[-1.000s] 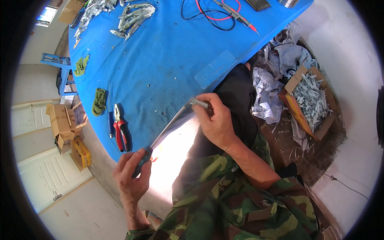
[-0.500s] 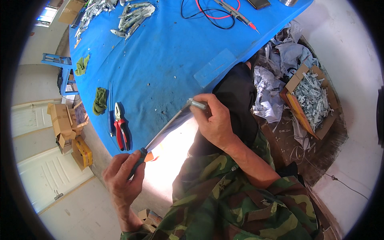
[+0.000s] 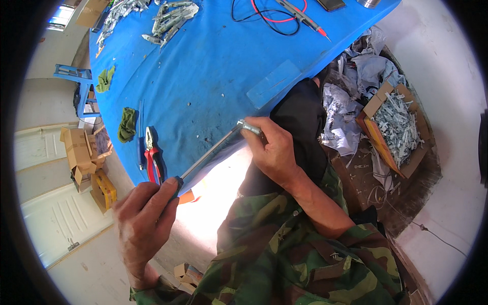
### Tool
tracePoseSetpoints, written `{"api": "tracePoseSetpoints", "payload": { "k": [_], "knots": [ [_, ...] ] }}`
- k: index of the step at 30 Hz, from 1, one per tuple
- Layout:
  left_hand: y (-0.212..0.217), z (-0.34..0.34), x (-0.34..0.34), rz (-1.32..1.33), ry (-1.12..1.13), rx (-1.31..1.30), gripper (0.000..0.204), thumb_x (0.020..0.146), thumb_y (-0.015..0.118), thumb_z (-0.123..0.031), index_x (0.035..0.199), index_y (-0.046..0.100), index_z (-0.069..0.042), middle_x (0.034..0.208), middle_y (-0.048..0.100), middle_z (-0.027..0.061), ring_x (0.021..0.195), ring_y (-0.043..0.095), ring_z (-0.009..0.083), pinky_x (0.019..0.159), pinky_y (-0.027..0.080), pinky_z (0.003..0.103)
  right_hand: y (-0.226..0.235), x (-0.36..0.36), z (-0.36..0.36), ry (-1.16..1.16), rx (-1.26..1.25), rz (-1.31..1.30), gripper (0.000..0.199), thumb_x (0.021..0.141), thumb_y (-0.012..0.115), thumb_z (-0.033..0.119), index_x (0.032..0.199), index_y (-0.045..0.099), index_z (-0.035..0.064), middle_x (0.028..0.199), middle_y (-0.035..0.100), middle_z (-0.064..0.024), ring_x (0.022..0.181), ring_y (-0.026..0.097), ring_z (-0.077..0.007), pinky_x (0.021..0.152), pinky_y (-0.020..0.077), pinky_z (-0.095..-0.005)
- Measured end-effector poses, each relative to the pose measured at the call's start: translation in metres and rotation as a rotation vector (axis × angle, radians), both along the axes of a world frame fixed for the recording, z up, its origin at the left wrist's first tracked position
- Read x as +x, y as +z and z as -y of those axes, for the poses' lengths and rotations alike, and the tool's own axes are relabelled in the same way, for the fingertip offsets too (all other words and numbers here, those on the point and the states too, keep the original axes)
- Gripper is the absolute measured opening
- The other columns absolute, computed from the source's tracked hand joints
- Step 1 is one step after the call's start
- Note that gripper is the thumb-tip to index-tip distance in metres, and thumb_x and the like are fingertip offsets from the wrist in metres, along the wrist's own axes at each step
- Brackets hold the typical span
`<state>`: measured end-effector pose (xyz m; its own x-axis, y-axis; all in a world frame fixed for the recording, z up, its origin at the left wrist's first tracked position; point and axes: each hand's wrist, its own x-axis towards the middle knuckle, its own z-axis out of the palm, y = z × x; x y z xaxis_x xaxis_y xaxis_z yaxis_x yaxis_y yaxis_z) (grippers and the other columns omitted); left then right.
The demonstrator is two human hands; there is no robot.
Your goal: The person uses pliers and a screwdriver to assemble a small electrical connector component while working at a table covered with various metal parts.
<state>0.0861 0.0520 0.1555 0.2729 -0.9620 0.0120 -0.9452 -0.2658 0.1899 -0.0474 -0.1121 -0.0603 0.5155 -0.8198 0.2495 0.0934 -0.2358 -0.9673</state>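
My left hand [image 3: 145, 216] is closed round the dark blue handle of a long screwdriver [image 3: 208, 153]. Its steel shaft slants up and right over the near edge of the blue-covered table [image 3: 203, 71]. At the far end, the tip meets a small silvery metal part [image 3: 250, 127], partly hidden by fingers. My right hand [image 3: 274, 152] pinches that part between thumb and forefinger. Left of the shaft lie red-handled pliers [image 3: 152, 155], a second thin screwdriver [image 3: 141, 137] and a dark green rag [image 3: 127, 124].
Piled metal pieces [image 3: 173, 21] lie at the table's far side, with a multimeter-style probe [image 3: 305, 19] and leads farther right. Another green cloth [image 3: 105, 80] rests near the left edge. On the right stands a carton [image 3: 373, 104] of metal strips beside crumpled plastic bags [image 3: 339, 122].
My left hand has shifted slightly left and down with the screwdriver handle. The right hand stays nearly in place, still pinching the metal part.
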Motion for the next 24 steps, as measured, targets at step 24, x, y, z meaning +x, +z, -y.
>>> {"api": "tracePoseSetpoints", "payload": {
  "k": [24],
  "knots": [
    [0.028, 0.025, -0.014, 0.114, -0.089, 0.144, 0.03, 0.077, 0.08, 0.001, 0.106, 0.072, -0.003, 0.072, 0.055, 0.0053, 0.057, 0.059, 0.0208, 0.048, 0.045, 0.037, -0.005, 0.003, 0.002, -0.006, -0.168, 0.005, 0.021, 0.089, 0.075, -0.001, 0.107, 0.066, -0.0004, 0.094, 0.07, -0.0181, 0.082, 0.071, -0.0343, 0.071, 0.0568, -0.0372]
  ]
}}
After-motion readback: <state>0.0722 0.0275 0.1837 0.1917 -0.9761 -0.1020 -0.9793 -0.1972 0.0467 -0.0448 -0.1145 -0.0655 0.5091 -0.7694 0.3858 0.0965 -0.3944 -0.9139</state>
